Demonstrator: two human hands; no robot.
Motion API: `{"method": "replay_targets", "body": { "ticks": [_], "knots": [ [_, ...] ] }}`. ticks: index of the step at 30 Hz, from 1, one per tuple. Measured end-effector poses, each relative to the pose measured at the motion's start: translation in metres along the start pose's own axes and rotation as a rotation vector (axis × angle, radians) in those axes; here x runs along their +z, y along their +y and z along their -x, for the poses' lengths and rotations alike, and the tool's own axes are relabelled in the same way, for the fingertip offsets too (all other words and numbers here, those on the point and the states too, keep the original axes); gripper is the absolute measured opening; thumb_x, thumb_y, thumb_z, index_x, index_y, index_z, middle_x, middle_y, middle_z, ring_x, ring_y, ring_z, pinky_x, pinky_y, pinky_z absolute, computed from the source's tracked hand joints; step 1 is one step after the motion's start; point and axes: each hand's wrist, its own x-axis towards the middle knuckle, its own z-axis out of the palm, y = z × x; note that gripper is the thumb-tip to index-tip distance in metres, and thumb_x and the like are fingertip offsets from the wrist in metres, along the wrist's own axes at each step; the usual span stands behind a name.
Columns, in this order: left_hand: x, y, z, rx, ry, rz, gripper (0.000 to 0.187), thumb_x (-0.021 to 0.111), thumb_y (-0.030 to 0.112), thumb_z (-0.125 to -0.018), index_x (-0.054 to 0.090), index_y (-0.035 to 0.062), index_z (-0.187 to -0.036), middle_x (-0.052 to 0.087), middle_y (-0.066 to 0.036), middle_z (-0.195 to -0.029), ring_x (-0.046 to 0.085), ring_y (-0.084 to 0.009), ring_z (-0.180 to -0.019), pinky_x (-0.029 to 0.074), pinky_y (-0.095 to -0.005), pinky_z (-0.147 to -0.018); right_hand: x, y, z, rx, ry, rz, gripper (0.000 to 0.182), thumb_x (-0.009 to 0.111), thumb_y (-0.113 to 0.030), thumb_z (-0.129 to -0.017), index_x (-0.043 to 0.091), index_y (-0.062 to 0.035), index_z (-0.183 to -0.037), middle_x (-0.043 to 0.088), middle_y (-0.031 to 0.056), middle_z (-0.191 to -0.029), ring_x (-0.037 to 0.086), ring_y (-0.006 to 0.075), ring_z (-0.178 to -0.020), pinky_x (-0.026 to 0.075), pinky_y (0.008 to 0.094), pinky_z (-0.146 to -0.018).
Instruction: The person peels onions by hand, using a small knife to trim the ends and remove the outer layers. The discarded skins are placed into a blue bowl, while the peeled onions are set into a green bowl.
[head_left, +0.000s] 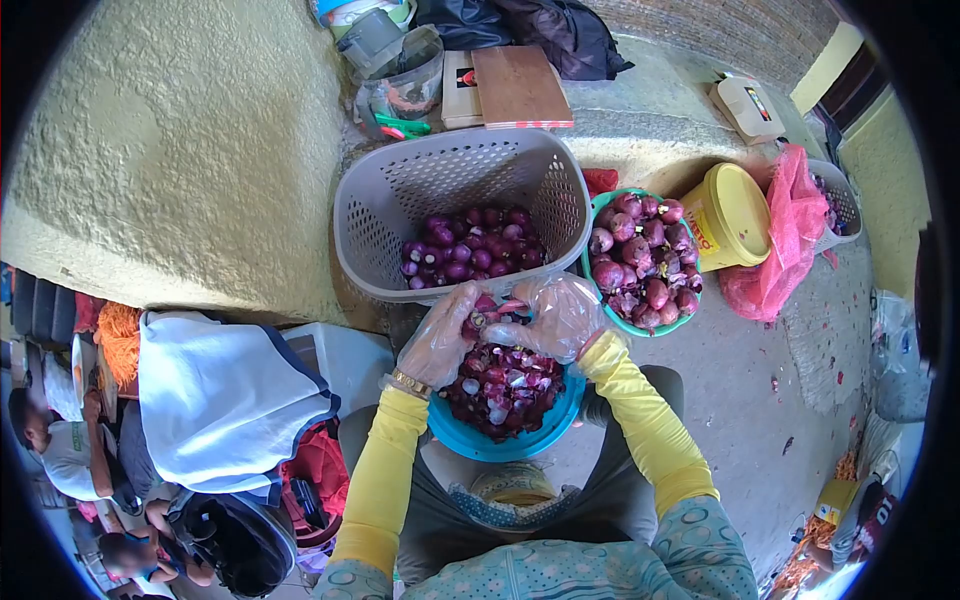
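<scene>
My left hand (436, 340), in a clear plastic glove, is closed around a red onion (479, 319). My right hand (562, 318), gloved the same way, meets it with fingers pinched at a thin pinkish piece; whether that is skin or a tool I cannot make out. Below both hands sits a blue basin (574, 408) heaped with onion skins (505, 390). Just beyond them stands a grey perforated basket (362, 235) holding peeled onions (475, 245). A green basin (593, 203) of unpeeled red onions (640, 250) lies to the right.
Right of the green basin are a yellow bucket (735, 215) and a pink mesh bag (785, 240). Plastic containers (400, 60) and a brown board (520, 85) rest behind the basket. A white cloth (225, 395) hangs at left. People (80, 455) sit farther left.
</scene>
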Motion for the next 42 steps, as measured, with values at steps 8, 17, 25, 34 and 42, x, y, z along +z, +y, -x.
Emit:
{"method": "replay_targets", "body": {
  "ticks": [8, 17, 25, 34, 42],
  "knots": [
    [0.007, -0.003, 0.001, -0.003, 0.113, -0.054, 0.048, 0.048, 0.045, -0.108, 0.056, 0.0048, -0.133, 0.058, -0.004, -0.121, 0.055, -0.0134, -0.109, 0.048, -0.0336, -0.097, -0.003, -0.006, -0.002, -0.021, -0.008, 0.08, 0.062, 0.073, -0.071, -0.072, 0.076, -0.0103, -0.081, 0.071, 0.014, -0.078, 0.069, 0.0358, -0.073, 0.054, 0.0469, -0.068],
    [-0.002, -0.02, -0.007, 0.044, 0.196, -0.012, 0.044, 0.053, 0.041, -0.106, 0.058, 0.0046, -0.13, 0.06, -0.006, -0.113, 0.061, -0.0147, -0.099, 0.057, -0.0307, -0.081, -0.004, -0.006, -0.001, 0.015, -0.021, 0.1, 0.068, 0.071, -0.076, -0.07, 0.079, -0.0109, -0.086, 0.073, 0.0129, -0.08, 0.071, 0.0336, -0.074, 0.054, 0.0451, -0.067],
    [-0.004, -0.016, -0.008, 0.04, 0.14, 0.207, 0.038, 0.054, 0.03, -0.105, 0.057, 0.0015, -0.131, 0.063, -0.01, -0.121, 0.064, -0.0204, -0.112, 0.054, -0.0384, -0.099, 0.002, 0.003, -0.003, -0.061, 0.07, 0.115, 0.069, 0.077, -0.076, -0.063, 0.076, -0.0083, -0.079, 0.068, 0.0157, -0.07, 0.068, 0.0357, -0.066, 0.053, 0.0445, -0.063],
    [0.004, -0.023, -0.017, 0.142, 0.251, 0.428, 0.032, 0.058, 0.03, -0.103, 0.064, 0.0054, -0.122, 0.064, -0.005, -0.111, 0.061, -0.015, -0.101, 0.054, -0.0338, -0.089, 0.005, -0.001, 0.0, 0.008, 0.073, 0.002, 0.063, 0.077, -0.073, -0.068, 0.077, -0.0107, -0.081, 0.069, 0.0149, -0.072, 0.069, 0.0348, -0.067, 0.054, 0.0451, -0.063],
    [0.005, -0.028, -0.022, 0.322, 0.214, 0.526, 0.027, 0.066, 0.031, -0.099, 0.063, 0.0072, -0.112, 0.065, -0.006, -0.105, 0.061, -0.0175, -0.101, 0.05, -0.034, -0.096, 0.006, -0.012, -0.001, 0.12, 0.026, 0.048, 0.058, 0.075, -0.071, -0.071, 0.079, -0.0152, -0.088, 0.073, 0.0133, -0.078, 0.071, 0.0339, -0.07, 0.055, 0.0453, -0.066]
  ]
}}
